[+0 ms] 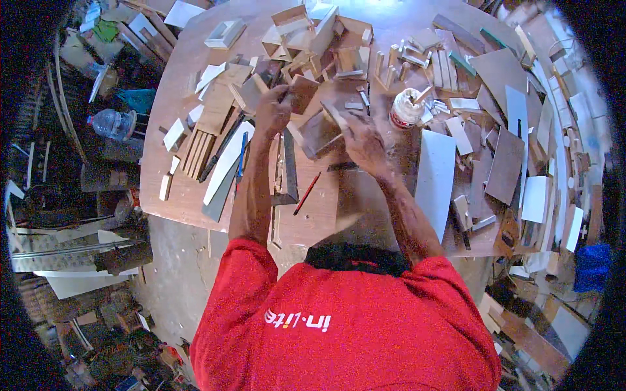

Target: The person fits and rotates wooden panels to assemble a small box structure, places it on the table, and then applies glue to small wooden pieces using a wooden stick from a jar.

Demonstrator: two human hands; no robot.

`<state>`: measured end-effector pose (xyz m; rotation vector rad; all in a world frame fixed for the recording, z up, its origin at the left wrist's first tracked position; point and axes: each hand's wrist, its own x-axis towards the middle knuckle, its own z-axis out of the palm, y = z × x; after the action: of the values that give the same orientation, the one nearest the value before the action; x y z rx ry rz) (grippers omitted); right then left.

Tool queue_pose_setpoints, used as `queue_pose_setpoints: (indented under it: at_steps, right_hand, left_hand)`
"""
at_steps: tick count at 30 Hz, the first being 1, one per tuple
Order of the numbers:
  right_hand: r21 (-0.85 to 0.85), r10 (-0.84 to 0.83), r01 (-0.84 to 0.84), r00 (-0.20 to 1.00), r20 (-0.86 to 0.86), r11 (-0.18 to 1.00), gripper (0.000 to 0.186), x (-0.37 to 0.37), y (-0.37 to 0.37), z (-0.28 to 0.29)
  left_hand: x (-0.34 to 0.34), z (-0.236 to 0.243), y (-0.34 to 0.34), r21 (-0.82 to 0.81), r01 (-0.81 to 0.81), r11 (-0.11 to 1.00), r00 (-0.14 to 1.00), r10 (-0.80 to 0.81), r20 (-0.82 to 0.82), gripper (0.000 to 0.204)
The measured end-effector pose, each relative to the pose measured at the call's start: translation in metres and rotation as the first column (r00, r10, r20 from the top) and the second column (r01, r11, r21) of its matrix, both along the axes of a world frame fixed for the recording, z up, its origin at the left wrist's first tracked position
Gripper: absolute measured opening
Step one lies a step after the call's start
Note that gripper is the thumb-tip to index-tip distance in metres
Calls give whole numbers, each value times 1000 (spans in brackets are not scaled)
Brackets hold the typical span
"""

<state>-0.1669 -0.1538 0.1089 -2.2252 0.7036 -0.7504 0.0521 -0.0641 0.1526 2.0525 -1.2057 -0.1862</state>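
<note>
Small dark wood panel [305, 93] sat mid-table, a little toward the far edge, pinched at its left side by left hand [272, 111]. Left hand closed on it, fingers curled round the near-left corner. Panel tilted, not flat; long axis ran roughly from near-left to far-right, leaning toward the second piece.

Second piece, a brown board [321, 133], lay just right of and nearer than the panel, standing on edge at an angle. Gripped by right hand [362, 144], fingers wrapped over its right end; hand closed. Whether the two pieces touched at the inner corner: cannot tell, blurred there.

Key relation: the panel lay up and to the left of the board, with both pieces held between the hands. Left hand nearer the panel, right hand nearer the board. Forearms came in from the near table edge, converging.

Around them: glue pot [407, 108] with a stick in it, just right of the right hand, toward the far-right. Red pencil [307, 193] lay diagonally on the bare table nearer the near edge, between the forearms. Dark flat strip [289, 171] lay alongside left forearm. White long offcut [227, 163] toward the left edge. Pale panel [435, 174] right of right forearm. Loose wood blocks [326, 39] heaped along the far edge.
</note>
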Motion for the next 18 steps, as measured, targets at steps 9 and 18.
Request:
queue_pose_setpoints:
  at_steps: [9, 18]
  right_hand:
    - [113, -435, 423, 892, 123, 899, 40, -82, -61, 13]
    - [111, -429, 441, 896, -116, 891, 38, -70, -122, 56]
  left_hand:
    - [-44, 11, 17, -293, -199, 935, 470, -171, -866, 18]
    - [-100, 29, 17, -363, -10, 932, 653, -269, -708, 22]
